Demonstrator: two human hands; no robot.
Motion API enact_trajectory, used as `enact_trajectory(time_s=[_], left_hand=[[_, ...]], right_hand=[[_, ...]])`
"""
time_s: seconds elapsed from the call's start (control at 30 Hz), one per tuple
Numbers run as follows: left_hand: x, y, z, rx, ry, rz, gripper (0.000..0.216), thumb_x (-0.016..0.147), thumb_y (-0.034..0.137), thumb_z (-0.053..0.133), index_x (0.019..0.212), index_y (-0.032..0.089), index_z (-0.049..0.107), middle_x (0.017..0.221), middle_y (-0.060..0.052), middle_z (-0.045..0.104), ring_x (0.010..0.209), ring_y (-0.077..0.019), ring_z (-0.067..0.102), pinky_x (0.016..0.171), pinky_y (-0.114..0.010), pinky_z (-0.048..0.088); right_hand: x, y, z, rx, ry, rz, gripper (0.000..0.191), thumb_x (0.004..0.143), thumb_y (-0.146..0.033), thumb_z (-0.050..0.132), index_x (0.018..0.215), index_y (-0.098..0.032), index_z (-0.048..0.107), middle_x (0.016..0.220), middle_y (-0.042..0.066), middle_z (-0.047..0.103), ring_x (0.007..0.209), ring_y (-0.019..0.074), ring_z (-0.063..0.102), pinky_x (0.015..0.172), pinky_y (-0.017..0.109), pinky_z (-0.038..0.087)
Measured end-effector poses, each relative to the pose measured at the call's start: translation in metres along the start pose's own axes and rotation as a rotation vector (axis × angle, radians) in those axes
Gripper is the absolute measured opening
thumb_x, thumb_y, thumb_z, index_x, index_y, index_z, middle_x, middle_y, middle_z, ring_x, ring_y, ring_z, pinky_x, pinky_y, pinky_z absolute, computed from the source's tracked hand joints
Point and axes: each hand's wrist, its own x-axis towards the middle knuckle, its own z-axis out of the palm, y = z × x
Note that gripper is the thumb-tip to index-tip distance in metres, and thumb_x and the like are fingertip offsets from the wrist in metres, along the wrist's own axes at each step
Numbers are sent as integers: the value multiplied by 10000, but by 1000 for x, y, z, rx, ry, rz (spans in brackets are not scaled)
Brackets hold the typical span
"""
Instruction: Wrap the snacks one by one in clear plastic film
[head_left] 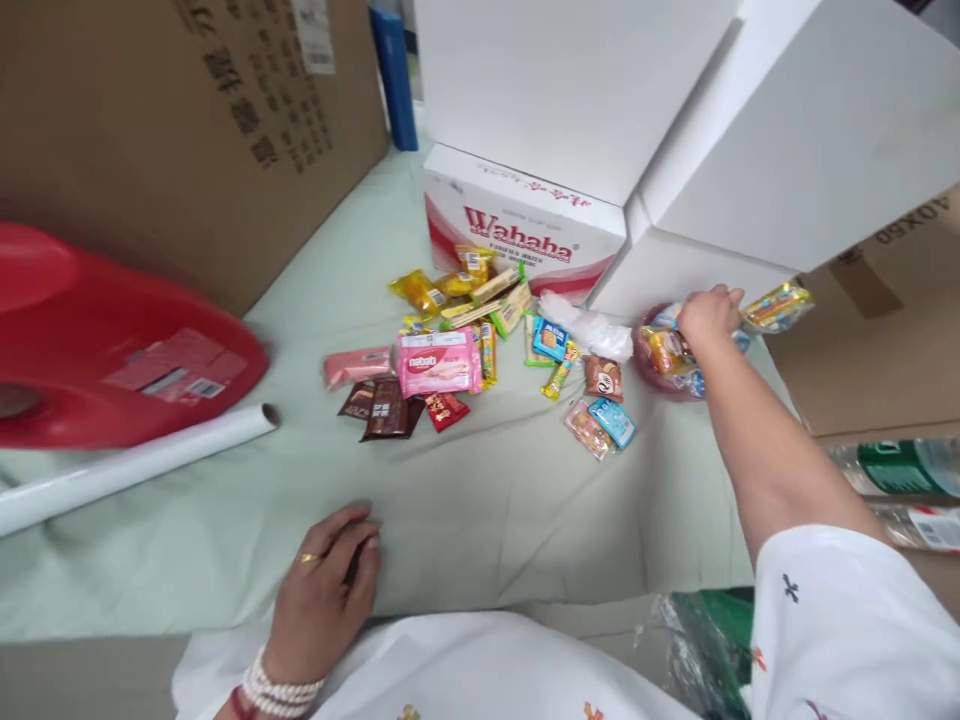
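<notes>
My right hand [709, 322] is over a reddish bowl [651, 368] of wrapped snacks, fingers curled downward; their tips are hidden. A shiny yellow packet [778, 305] sticks out just beyond those fingers; whether they grip it I cannot tell. My left hand [330, 580] rests on the table's front edge, fingers loosely bent and apart, holding nothing. Farther in lie a pink nabati packet [439, 362], brown packets [388, 408], a red packet [445, 408] and yellow packets [418, 292]. Nearer the bowl are a blue packet [550, 338], a brown round-cornered packet [603, 378] and a light-blue packet [613, 422].
A white Wahaha carton [525, 225] stands behind the snacks, with white boxes [570, 80] above it. Leftward are a large cardboard box [150, 130], a red jug [112, 340] and a white tube [142, 465]. Bottles [900, 468] lie at the right. Crumpled white plastic [589, 325] lies beside the bowl.
</notes>
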Motion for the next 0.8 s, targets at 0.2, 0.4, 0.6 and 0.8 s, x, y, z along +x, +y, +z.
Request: enact_trajectory(time_s=[0.2, 0.4, 0.6, 0.8], left_hand=[[-3, 3, 2, -52, 40, 47, 171, 891, 104, 578, 1040, 181, 609, 1118, -136, 636, 969, -239, 677, 842, -382, 594], [-1, 5, 4, -30, 47, 65, 181, 865, 68, 585, 1005, 179, 617, 1066, -128, 648, 957, -246, 675, 840, -396, 599], [-2, 6, 4, -50, 64, 52, 176, 852, 70, 587, 981, 171, 651, 1053, -130, 669, 945, -245, 681, 842, -386, 597], [-4, 5, 4, -52, 57, 54, 177, 854, 63, 576, 979, 162, 654, 1043, -140, 671, 962, -253, 675, 845, -395, 597]], right_hand=[[20, -52, 12, 123, -49, -247, 284, 911, -206, 506, 1038, -139, 751, 1118, 181, 669, 1043, 276, 600, 913, 424, 460], [-22, -122, 86, 396, -421, -109, 198, 865, -273, 594, 843, -147, 745, 660, 64, 675, 649, 202, 637, 712, 330, 505], [-43, -121, 102, 377, -337, -97, 116, 742, -186, 609, 759, -147, 716, 758, 75, 718, 739, 208, 628, 743, 309, 470], [-42, -108, 77, 404, -219, -110, 222, 799, -232, 548, 899, -150, 728, 874, 79, 737, 799, 209, 621, 802, 318, 457]])
